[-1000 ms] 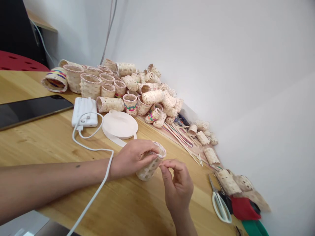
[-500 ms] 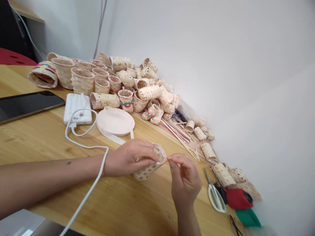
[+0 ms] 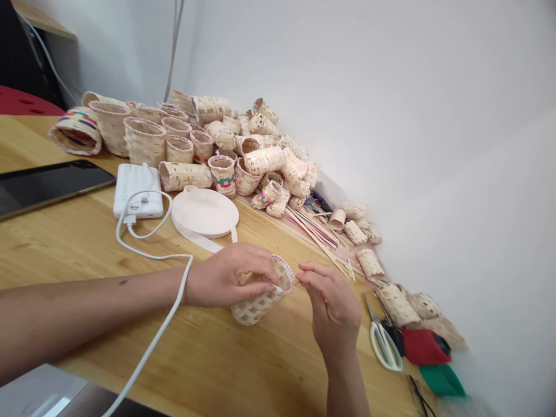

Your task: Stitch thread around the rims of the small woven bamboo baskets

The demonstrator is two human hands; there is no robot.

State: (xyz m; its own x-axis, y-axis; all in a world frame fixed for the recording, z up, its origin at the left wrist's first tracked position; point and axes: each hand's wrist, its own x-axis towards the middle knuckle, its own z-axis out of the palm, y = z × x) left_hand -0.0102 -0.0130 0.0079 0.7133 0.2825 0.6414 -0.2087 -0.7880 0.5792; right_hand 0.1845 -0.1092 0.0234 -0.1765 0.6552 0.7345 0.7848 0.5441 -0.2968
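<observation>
A small woven basket (image 3: 256,307) lies tilted on the wooden table, its stitched rim facing right. My left hand (image 3: 237,275) is closed on the basket near its rim, with fingertips at the opening. Close beside the rim is my right hand (image 3: 330,301), its thumb and fingers pinched around a thin reddish thread (image 3: 297,282) that runs to the rim. Whether a needle is in that pinch is too small to tell. Behind my left hand sits a flat roll of white ribbon (image 3: 205,212).
Many woven baskets (image 3: 145,142) are heaped along the wall. A white power bank (image 3: 138,194) trails a cable (image 3: 176,301) across my left wrist. A phone (image 3: 52,185) lies at the left. White-handled scissors (image 3: 386,347), a red roll (image 3: 425,346) and a green roll (image 3: 442,379) lie right; thin sticks (image 3: 315,234) lie behind.
My right hand has moved slightly to the right, and its fingers have straightened a little. My left hand still holds the basket in nearly the same spot.
</observation>
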